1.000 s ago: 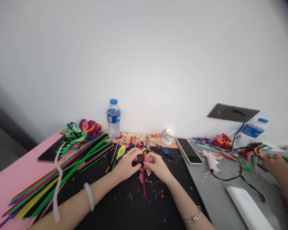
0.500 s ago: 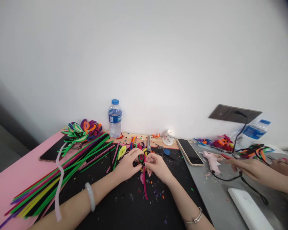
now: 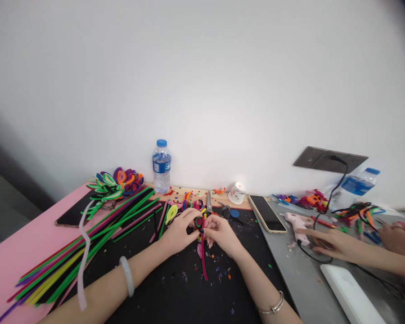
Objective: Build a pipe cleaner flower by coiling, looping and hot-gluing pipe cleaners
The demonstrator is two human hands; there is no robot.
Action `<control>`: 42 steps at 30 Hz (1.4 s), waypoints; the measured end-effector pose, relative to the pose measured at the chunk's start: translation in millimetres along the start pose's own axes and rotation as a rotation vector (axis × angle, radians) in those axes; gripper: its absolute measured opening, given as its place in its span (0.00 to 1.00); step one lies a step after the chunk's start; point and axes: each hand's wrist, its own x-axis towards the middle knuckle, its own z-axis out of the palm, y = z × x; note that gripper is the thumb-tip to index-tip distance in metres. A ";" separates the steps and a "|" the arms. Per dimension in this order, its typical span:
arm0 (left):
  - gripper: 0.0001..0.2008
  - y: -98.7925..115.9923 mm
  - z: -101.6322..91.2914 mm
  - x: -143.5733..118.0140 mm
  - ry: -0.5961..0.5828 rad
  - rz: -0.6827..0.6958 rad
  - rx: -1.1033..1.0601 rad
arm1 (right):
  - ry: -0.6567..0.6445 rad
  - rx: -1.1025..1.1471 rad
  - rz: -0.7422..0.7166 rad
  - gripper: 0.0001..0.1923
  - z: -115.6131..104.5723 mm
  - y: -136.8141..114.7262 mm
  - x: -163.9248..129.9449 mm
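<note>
My left hand (image 3: pixel 182 230) is closed on a small coil of pipe cleaner (image 3: pixel 199 222), dark with green and magenta rings. Opposite it, my right hand (image 3: pixel 222 235) pinches the same piece near its lower edge. From between my fingers a magenta pipe cleaner tail (image 3: pixel 204 261) hangs down over the black mat (image 3: pixel 175 292). Some of the fingertips and part of the coil are hidden. Just behind my hands lie a yellow pipe cleaner loop (image 3: pixel 171 214) and scissors (image 3: pixel 209 202).
Long pipe cleaners (image 3: pixel 84 243) spread across the left. A water bottle (image 3: pixel 161 168), paper cup (image 3: pixel 236 193) and phone (image 3: pixel 267 215) stand or lie along the back. At right, a co-worker's hand (image 3: pixel 337 243) touches a pink glue gun (image 3: pixel 297 227); a white box-shaped object (image 3: pixel 351 292) lies nearer.
My hands and the coil stay almost still. The co-worker's hand has let go of a red pen-like stick, now lying on the table, and moved left to the glue gun.
</note>
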 end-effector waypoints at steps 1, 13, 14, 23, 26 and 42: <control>0.16 -0.2 0.0 -0.1 -0.001 -0.001 -0.001 | 0.001 0.003 0.001 0.11 0.2 -0.1 0.0; 0.16 -0.6 -0.6 -0.3 -0.007 -0.005 0.008 | -0.006 -0.001 0.001 0.10 0.0 -0.8 -0.3; 0.16 -0.8 -0.4 -0.4 -0.005 -0.005 0.006 | -0.006 -0.001 0.000 0.10 0.0 -0.7 -0.2; 0.15 1.3 -0.8 0.8 -0.004 -0.010 -0.020 | -0.006 -0.008 0.003 0.10 0.5 -1.4 -0.8; 0.15 1.9 -1.3 0.5 -0.006 -0.014 -0.020 | -0.006 -0.014 0.001 0.10 0.4 -0.6 -0.3; 0.17 0.2 -0.3 -0.2 0.004 -0.015 0.007 | 0.006 -0.009 0.010 0.11 0.5 -1.7 -0.5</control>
